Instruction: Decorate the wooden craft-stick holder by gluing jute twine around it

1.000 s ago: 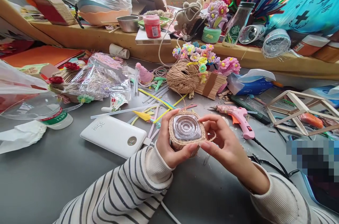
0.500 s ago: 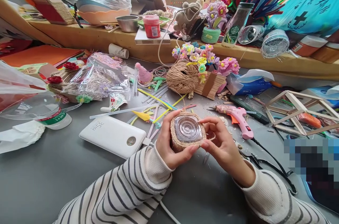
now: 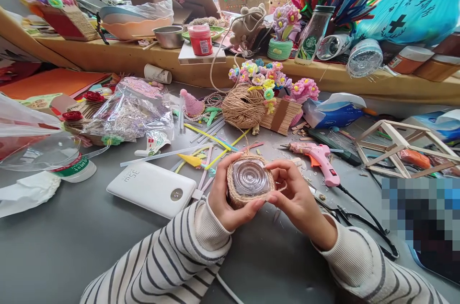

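A small clear plastic container with rings on its bottom face is turned toward me, its sides wrapped in jute twine. My left hand grips it from the left, thumb along the near edge and fingers round the far side. At the right edge, my right hand pinches the twine between thumb and forefinger, and a short loop shows between its fingers. From the far side, a thin strand runs toward the ball of jute twine. The container's underside is hidden.
Right of the hands lie a pink glue gun with a black cord and scissors. A white power bank with a cable is at the left. Behind are yellow strips, craft sticks and crocheted flowers. A wooden stick frame stands right.
The whole view has shifted slightly, so most things appear a little further left. Both hands keep nearly the same hold on the wrapped container and twine.
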The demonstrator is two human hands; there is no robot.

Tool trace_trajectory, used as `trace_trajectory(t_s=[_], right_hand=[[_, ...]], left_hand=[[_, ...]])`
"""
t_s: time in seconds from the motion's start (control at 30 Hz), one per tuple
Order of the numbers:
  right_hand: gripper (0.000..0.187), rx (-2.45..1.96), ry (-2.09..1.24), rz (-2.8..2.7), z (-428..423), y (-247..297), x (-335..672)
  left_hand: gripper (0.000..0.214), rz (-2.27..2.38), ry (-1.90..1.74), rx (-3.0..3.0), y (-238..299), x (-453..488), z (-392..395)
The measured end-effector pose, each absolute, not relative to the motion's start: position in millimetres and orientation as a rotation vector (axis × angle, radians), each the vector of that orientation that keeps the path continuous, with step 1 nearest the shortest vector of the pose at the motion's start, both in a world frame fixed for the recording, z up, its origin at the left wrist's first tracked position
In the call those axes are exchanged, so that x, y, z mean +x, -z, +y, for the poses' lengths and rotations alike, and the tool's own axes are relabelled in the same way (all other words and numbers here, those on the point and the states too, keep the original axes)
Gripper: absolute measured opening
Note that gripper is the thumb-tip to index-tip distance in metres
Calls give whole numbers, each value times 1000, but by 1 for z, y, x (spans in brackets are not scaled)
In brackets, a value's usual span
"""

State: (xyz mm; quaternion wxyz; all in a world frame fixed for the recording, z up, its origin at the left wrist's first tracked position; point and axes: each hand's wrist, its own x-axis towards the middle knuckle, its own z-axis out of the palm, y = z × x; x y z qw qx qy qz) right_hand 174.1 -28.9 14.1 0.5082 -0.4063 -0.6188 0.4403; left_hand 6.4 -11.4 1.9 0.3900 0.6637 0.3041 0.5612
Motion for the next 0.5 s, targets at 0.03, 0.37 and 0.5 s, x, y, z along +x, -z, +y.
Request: trace_trajectory(t_s=[0.03, 0.37, 0.5], right_hand=[[44, -981, -1060, -1491, -29, -14, 174], [75, -987, -1136, -1539, -25, -15, 177], [74, -932, -1039, -1645, -25, -8, 180]], left_hand=[[69, 763, -1428, 1691, -2, 6, -11], [81, 790, -1333, 1742, 1, -1, -12], [86, 743, -1423, 1838, 1, -4, -10]])
